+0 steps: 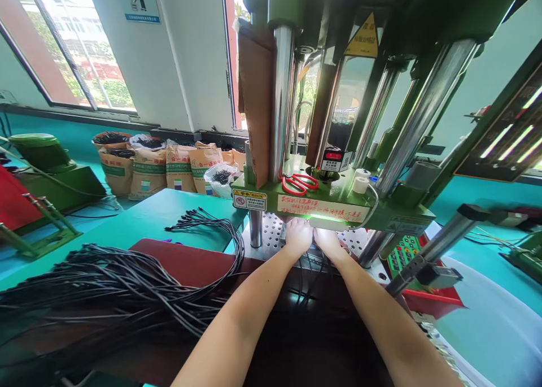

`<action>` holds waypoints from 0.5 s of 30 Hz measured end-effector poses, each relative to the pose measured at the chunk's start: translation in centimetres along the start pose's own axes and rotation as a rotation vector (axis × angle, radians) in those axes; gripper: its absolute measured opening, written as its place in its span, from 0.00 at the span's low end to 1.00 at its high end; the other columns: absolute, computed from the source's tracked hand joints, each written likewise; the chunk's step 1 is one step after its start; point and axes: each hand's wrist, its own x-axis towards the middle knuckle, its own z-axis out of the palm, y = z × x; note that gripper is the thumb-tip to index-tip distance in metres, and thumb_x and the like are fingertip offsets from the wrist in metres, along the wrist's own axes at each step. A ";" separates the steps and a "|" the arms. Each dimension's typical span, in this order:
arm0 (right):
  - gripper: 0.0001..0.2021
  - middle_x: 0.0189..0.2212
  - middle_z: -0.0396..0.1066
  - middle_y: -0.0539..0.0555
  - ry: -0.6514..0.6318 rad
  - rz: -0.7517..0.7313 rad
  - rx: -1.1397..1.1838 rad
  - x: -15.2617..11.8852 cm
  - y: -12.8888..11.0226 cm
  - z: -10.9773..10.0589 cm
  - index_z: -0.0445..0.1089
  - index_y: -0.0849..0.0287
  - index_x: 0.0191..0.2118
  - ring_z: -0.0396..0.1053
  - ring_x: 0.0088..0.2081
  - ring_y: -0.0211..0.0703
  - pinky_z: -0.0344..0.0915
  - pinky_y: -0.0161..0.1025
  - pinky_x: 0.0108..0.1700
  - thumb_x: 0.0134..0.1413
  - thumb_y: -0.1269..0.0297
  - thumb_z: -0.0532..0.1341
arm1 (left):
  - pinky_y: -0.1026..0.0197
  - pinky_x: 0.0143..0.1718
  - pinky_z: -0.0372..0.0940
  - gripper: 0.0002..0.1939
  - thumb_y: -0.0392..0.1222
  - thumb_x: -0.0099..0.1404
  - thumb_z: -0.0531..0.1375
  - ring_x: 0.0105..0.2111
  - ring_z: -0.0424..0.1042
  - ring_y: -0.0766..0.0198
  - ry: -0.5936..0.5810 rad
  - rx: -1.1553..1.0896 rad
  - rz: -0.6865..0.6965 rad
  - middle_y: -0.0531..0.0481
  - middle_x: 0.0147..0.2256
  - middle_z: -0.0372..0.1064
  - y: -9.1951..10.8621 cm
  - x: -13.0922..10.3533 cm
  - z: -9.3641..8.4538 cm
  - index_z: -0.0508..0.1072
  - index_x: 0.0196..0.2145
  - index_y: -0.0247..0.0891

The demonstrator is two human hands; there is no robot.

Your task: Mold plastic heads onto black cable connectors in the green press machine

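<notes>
Both arms reach forward under the green platen (381, 212) of a large press. My left hand (298, 234) is at the front of the metal bed (270, 229), its fingers hidden beneath the platen's edge. Just to its right, my right hand (327, 241) is held low, fingers also out of sight. Several thin black cables (301, 279) hang down from between and below the hands over the dark front edge. What the fingertips touch cannot be made out. A lit white lamp (329, 224) is directly above my right hand.
Red-handled scissors (300, 185) and white tape rolls (361, 182) lie on the platen. A big bundle of black cables (139, 279) covers the left table. Steel columns (283, 104) flank the work area; a red bin (436, 299) stands right.
</notes>
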 end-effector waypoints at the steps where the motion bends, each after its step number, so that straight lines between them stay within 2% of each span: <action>1: 0.11 0.43 0.69 0.57 0.000 -0.014 0.004 -0.1 0.3 0.0 0.68 0.63 0.44 0.66 0.43 0.43 0.60 0.46 0.48 0.61 0.68 0.51 | 0.53 0.46 0.57 0.17 0.43 0.66 0.45 0.45 0.62 0.55 0.003 -0.001 0.006 0.43 0.42 0.67 -0.1 -0.1 -0.1 0.70 0.42 0.37; 4: 0.15 0.40 0.71 0.59 -0.012 -0.077 0.018 -0.5 1.6 0.1 0.70 0.63 0.42 0.67 0.43 0.45 0.58 0.43 0.49 0.61 0.70 0.47 | 0.55 0.47 0.57 0.17 0.46 0.66 0.45 0.46 0.62 0.57 -0.003 -0.014 0.060 0.45 0.44 0.67 -0.8 -0.2 -0.2 0.69 0.44 0.38; 9: 0.17 0.41 0.72 0.56 -0.063 -0.189 0.040 -1.4 3.6 0.3 0.69 0.58 0.44 0.66 0.44 0.45 0.57 0.41 0.50 0.62 0.59 0.47 | 0.58 0.51 0.54 0.19 0.52 0.65 0.46 0.50 0.60 0.60 -0.071 -0.058 0.228 0.47 0.47 0.66 -2.5 0.0 0.3 0.68 0.45 0.40; 11: 0.18 0.41 0.72 0.56 -0.073 -0.196 0.045 -1.6 3.9 0.5 0.69 0.59 0.45 0.66 0.45 0.45 0.56 0.41 0.50 0.61 0.57 0.47 | 0.57 0.51 0.54 0.20 0.52 0.65 0.45 0.52 0.59 0.60 -0.084 -0.067 0.277 0.47 0.50 0.65 -3.0 0.1 0.7 0.68 0.46 0.40; 15: 0.19 0.42 0.71 0.57 -0.076 -0.168 0.061 -1.3 3.6 1.0 0.69 0.59 0.44 0.65 0.46 0.45 0.55 0.41 0.51 0.61 0.56 0.46 | 0.58 0.49 0.56 0.19 0.52 0.66 0.45 0.50 0.61 0.60 -0.094 -0.051 0.283 0.48 0.49 0.65 -3.3 0.4 1.1 0.66 0.48 0.43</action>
